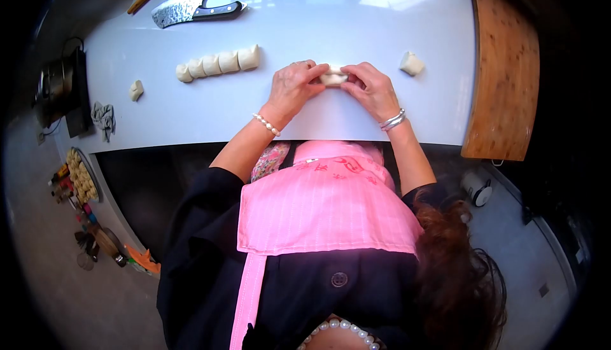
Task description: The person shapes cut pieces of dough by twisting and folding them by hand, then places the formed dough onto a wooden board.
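A piece of white dough lies between my two hands near the front edge of the white table. My left hand is closed on its left end, thumb and fingers pinching it. The right end is pinched by my right hand. To the left of my hands, several cut dough pieces stand in a touching row. One small dough piece sits apart at the far left. Another single piece rests to the right of my right hand.
A cleaver with a black handle lies at the back left of the white table. A grey cloth and a dark pot are at the left. A wooden board stands along the right edge.
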`<state>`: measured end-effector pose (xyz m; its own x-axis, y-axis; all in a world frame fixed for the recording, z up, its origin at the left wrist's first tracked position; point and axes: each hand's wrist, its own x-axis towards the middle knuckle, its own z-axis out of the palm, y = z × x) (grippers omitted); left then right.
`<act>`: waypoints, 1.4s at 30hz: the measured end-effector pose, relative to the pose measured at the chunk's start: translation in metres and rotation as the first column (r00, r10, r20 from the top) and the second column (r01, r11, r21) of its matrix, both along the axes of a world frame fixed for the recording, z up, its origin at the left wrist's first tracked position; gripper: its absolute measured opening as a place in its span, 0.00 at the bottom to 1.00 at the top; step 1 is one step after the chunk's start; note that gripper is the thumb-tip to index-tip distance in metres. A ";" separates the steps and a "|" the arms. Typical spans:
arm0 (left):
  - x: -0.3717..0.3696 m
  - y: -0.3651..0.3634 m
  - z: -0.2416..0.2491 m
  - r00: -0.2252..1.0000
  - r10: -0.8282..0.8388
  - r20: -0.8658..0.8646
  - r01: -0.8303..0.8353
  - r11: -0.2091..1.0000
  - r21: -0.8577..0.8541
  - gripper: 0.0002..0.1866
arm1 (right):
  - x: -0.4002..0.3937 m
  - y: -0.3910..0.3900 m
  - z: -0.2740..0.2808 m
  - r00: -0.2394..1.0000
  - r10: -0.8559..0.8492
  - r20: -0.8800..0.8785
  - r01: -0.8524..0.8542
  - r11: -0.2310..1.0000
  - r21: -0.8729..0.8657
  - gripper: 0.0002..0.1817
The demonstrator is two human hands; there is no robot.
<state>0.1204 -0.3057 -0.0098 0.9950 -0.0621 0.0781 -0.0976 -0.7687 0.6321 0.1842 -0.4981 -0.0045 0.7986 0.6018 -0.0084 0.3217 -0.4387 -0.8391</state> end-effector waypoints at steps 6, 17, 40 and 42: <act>-0.004 -0.007 -0.010 0.997 0.013 0.077 -0.021 0.995 0.098 0.06 | 0.006 0.000 -0.004 0.982 0.090 0.168 -0.077 0.994 -0.083 0.08; 0.020 0.003 0.112 0.960 0.137 0.243 -0.126 0.990 -0.059 0.04 | 0.029 0.004 0.112 0.995 0.009 -0.103 0.013 0.977 0.213 0.06; 0.038 -0.029 0.151 0.993 -0.047 -0.104 -0.114 -0.363 -0.925 0.08 | 0.043 0.007 0.180 0.933 0.299 -0.200 -0.007 0.571 0.821 0.10; 0.045 -0.032 0.150 0.990 -0.022 -0.137 -0.136 -0.339 -0.931 0.09 | 0.042 0.010 0.163 0.885 0.346 -0.310 0.129 0.458 0.880 0.09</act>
